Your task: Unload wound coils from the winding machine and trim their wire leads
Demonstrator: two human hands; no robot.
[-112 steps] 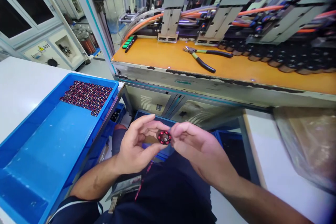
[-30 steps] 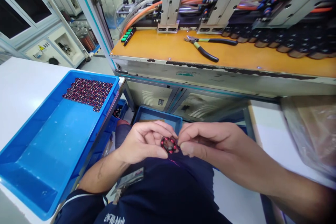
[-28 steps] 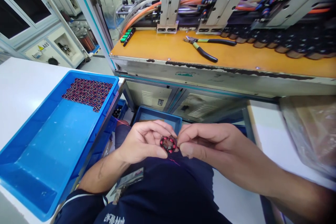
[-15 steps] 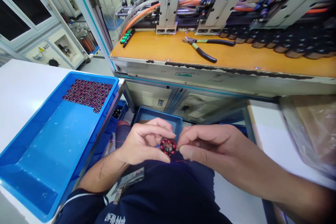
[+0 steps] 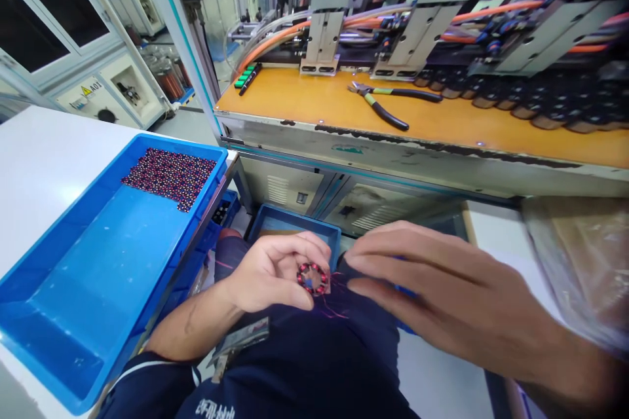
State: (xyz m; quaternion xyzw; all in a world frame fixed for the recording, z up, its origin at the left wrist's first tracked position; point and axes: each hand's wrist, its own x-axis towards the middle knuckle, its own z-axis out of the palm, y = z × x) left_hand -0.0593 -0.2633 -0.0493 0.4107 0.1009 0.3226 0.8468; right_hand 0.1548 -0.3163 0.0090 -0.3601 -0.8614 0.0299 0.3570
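Observation:
A small motor stator [image 5: 301, 277], a dark ring wound with red wire, is held between the thumb and fingers of my left hand [image 5: 275, 275]. Loose red wire ends [image 5: 337, 304] trail from its right side and lower edge. My right hand [image 5: 417, 281] is just to the right, apart from the ring. Its fingers are stretched out, blurred by motion, and the thumb is parted from them; nothing shows in it.
A blue tray [image 5: 98, 275] at left holds many small wound parts [image 5: 170, 177] in its far end. Diagonal cutters [image 5: 381, 105] and a black pen [image 5: 250, 80] lie on the orange machine ledge [image 5: 295, 98]. Dark cylindrical parts [image 5: 521, 101] line its right. A plastic bag [image 5: 580, 255] is at right.
My right hand has let go at the ring's right side and moved away to the right, its fingers opening. My left hand still holds the stator, and the whole view has shifted slightly.

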